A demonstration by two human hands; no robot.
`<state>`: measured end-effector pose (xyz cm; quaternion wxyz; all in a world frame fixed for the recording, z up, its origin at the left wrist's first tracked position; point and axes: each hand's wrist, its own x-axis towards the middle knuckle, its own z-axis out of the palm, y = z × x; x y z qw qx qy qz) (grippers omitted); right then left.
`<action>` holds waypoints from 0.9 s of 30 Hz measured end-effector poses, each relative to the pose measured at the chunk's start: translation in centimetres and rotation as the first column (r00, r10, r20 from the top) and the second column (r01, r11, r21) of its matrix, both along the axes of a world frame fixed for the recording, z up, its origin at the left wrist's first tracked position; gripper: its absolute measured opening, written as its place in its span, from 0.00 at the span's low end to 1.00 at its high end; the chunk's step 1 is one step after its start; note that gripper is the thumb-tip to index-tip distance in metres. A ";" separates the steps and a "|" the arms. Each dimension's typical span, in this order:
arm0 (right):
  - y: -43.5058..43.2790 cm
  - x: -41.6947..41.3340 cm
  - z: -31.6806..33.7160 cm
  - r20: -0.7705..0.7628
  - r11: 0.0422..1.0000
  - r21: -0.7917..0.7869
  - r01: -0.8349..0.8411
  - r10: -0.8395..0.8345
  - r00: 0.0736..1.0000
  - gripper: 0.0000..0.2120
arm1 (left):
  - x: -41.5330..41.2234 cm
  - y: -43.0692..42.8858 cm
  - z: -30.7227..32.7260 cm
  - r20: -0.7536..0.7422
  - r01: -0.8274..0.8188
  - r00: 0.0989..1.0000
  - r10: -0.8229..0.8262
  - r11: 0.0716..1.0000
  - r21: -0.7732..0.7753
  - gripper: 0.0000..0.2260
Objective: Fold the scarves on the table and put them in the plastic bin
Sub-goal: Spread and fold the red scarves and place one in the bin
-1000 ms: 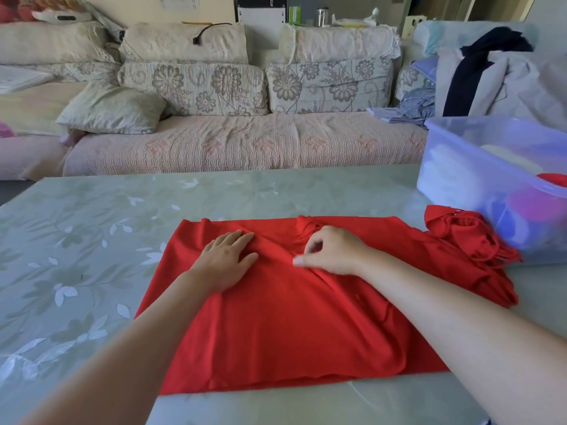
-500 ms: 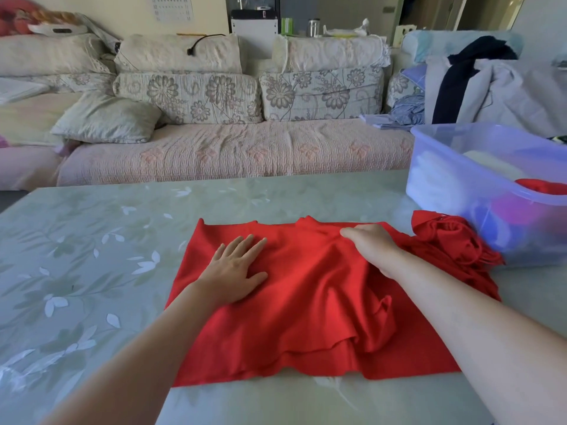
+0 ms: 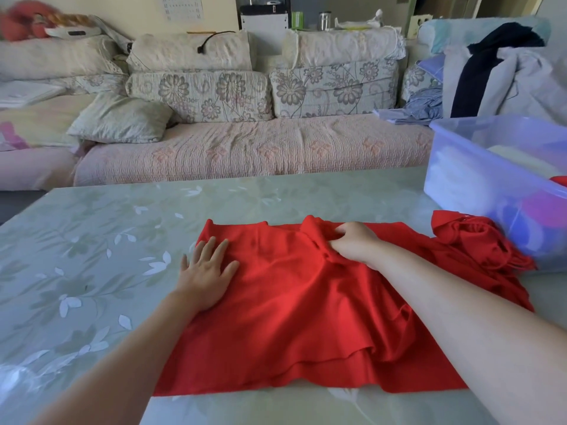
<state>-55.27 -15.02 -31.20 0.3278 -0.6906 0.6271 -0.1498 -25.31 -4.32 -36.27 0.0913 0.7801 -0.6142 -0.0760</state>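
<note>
Shifted since half a second ago: the left hand (image 3: 205,271) is now sitting further left, at the left edge of the red scarf (image 3: 291,302), and the right hand (image 3: 356,243), flatter before, is now curling into the cloth. Red scarf: is lying spread in two layers on the table (image 3: 92,256), near the front edge, its bunched right end (image 3: 478,240) touching the plastic bin (image 3: 460,167). Left hand: is pressing flat with fingers spread wide, outer fingers reaching onto the table. Right hand: is pinching a raised fold of the scarf near its far edge, fingers bent; its forearm is covering part of the scarf's right half. Plastic bin: translucent, is standing at the table's right, holding pale folded cloth (image 3: 515,154) and pink and red pieces seen through its wall. Writing: wall calendar (image 3: 183,7), print too small to read. Surroundings: floral sofa (image 3: 245,151) is running behind the table, bearing a loose pillow (image 3: 119,118); heaped clothes (image 3: 506,75) are lying beyond the bin.
</note>
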 end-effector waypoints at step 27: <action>1.2 6.5 1.2 -0.082 0.998 0.027 -0.060 0.062 0.995 0.18 | 7.8 1.4 4.9 0.183 -0.120 0.969 0.166 0.963 -0.239 0.16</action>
